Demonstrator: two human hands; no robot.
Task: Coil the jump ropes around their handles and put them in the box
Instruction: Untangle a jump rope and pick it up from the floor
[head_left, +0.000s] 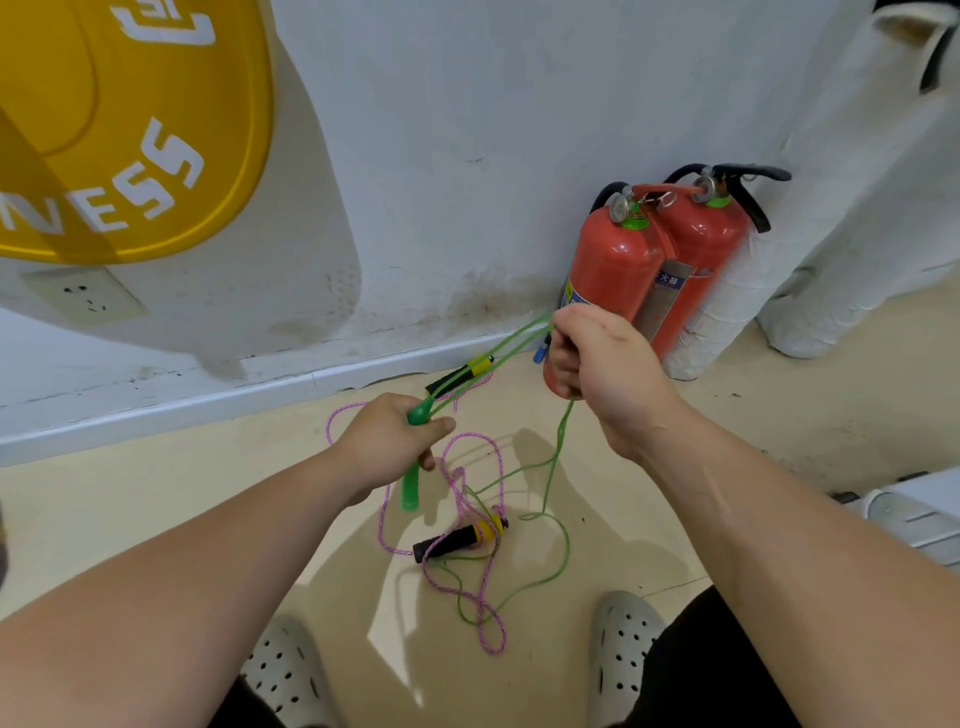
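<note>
Left hand (389, 441): fist wrapped round the green handle (410, 491), butt end sticking out below my grip
Handle axis: long way runs 12 to 6 in my view, rope end up at 12
Right hand (602, 364): out at 2 o'clock from the left, fingers curled round a bunch of green rope (560, 441) strands; whether the second green handle is inside that fist I cannot tell
Between the hands: strands stretched from the handle top out towards 2 o'clock
Slack: drops from the right hand towards 6, loops on the floor (208, 493) over the pink rope (500, 465)
Pink rope: loose, one black-and-yellow handle (460, 540) at 5 o'clock of my left hand, the other (460, 375) at 1 o'clock by the wall
My call: wraps must cross the handle, 3 to 9; right hand is nearer the slack, so it feeds
Box: none I can make out for sure
</note>
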